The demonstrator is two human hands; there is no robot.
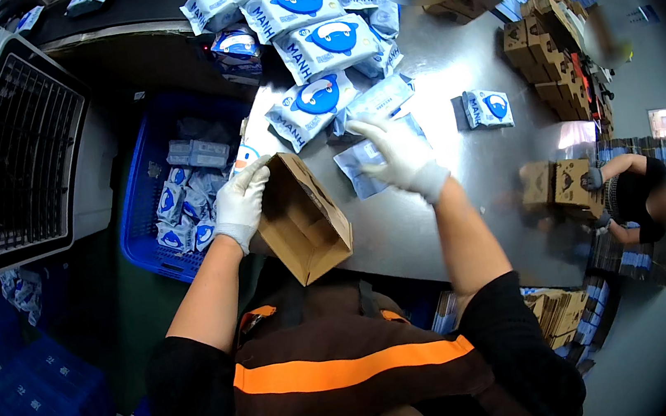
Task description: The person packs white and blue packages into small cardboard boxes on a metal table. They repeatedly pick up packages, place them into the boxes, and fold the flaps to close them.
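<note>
My left hand [242, 202], in a white glove, grips the upper left edge of a brown cardboard box [300, 233]. The box is tilted at the near edge of the metal table [466, 208], and its open side shows a bare inside. My right hand [401, 156], gloved too, is over a pale blue soft wipes pack [358, 173] lying on the table. Its thumb and fingers are spread; whether they touch the pack I cannot tell. Just beyond are another pale pack [380, 99] and a heap of blue-and-white wipes packs [325, 43].
A blue basket [130, 225] with small packs stands at the left, beside a white air cooler [19, 155]. One pack [487, 108] lies apart to the right. Stacked cartons [539, 58] are at the far right, and a co-worker [639, 195] handles boxes [571, 183].
</note>
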